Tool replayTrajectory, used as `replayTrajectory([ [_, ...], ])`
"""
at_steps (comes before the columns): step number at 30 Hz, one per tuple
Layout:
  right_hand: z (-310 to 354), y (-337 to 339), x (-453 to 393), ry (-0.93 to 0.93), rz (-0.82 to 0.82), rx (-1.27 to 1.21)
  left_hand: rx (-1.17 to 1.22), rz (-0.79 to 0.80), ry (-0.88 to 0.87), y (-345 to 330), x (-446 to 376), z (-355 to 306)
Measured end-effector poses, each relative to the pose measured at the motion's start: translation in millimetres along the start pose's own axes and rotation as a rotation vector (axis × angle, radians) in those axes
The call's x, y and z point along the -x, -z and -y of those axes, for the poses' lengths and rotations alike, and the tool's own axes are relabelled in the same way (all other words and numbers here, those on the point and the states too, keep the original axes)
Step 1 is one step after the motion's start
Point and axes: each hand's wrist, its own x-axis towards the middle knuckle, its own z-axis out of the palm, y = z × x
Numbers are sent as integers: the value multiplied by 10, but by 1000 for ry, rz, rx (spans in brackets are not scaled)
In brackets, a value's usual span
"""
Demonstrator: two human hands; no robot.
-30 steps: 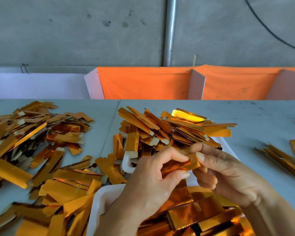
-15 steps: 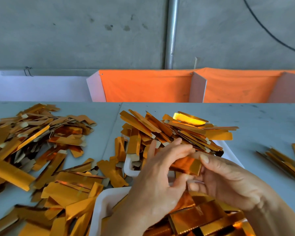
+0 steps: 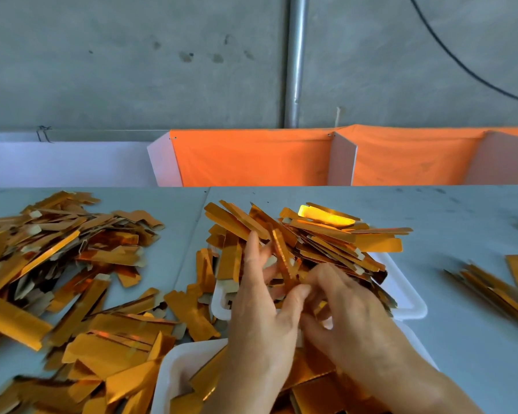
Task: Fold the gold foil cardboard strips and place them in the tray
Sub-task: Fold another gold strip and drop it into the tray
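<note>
Since half a second ago both hands have moved away from the body, out over the far tray (image 3: 401,282), and the short folded piece they pinched between them then can no longer be made out. The left hand (image 3: 260,309) now reaches into the pile, index finger stretched out against the strips, and a thin strip (image 3: 283,258) stands nearly upright between its fingers (image 3: 253,249); the thumb tip meets the right hand beside that strip's lower end. Motion blur hides whether the left fingers actually pinch the strip, so I cannot tell. The right hand (image 3: 350,312) is curled, knuckles up, just beside the left; what its fingers hold, if anything, is hidden and blurred, so I cannot tell that either.

The far tray is white and heaped with long gold strips (image 3: 326,234), one of them catching bright light. A second white tray (image 3: 174,372), near the body under both wrists, holds folded pieces (image 3: 311,380). Loose strips lie scattered on the grey bench (image 3: 461,339) to the left (image 3: 57,255), and a small bundle (image 3: 497,288) lies well apart to the right. Orange cloth (image 3: 251,159) hangs behind the bench.

No brand, label or writing can be read anywhere.
</note>
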Motion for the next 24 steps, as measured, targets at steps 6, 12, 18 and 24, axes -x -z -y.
replayTrajectory([
  [6, 50, 70, -1, -111, 142, -303, -11, 94, -2, 113, -16, -6],
  [12, -140, 408, -24, -275, -82, -808, -59, 284, -66, 118, 9, -54],
  [18, -210, 388, -39, -303, -10, -922, -255, 369, -139, 74, 40, -30],
  [24, -255, 356, -40, -319, -31, -967, -382, 365, -230, 50, 46, -24],
])
